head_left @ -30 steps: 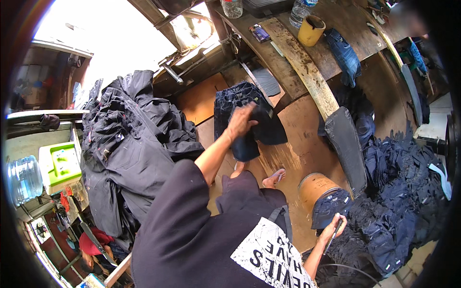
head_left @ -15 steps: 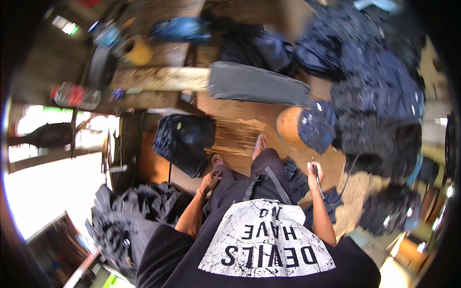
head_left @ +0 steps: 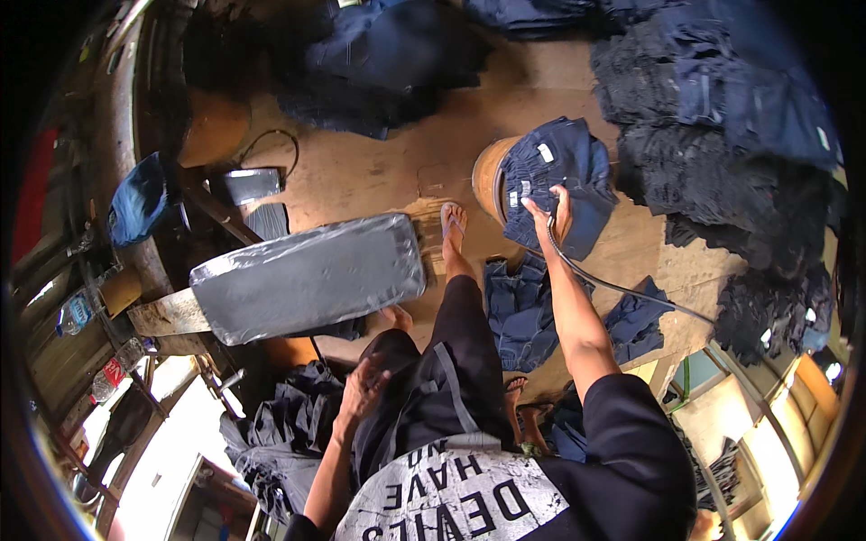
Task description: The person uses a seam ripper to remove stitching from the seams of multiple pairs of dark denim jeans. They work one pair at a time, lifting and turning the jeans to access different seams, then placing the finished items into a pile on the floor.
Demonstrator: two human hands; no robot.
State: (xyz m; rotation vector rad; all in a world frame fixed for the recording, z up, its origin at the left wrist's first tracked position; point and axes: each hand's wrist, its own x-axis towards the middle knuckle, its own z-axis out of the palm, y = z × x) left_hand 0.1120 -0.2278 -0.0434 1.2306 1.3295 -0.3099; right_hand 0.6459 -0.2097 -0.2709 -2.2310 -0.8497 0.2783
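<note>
Dark shorts (head_left: 555, 180) draped over drum rim (right hand (head_left: 550, 212) touching), bare floor (head_left: 379, 171) left

- The left hand (head_left: 363, 389) is now lifted off the jeans on the bench and rested on the thigh.
- The right hand (head_left: 550, 215) is now laid on the dark garment (head_left: 555, 180) draped over the round stool (head_left: 490, 171).

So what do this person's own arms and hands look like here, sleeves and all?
Both forearms are bare, with no gloves, and no watch or rings that I can make out. The left hand and right hand extend from short black sleeves; the black shirt carries a large white panel with dark lettering.
</note>
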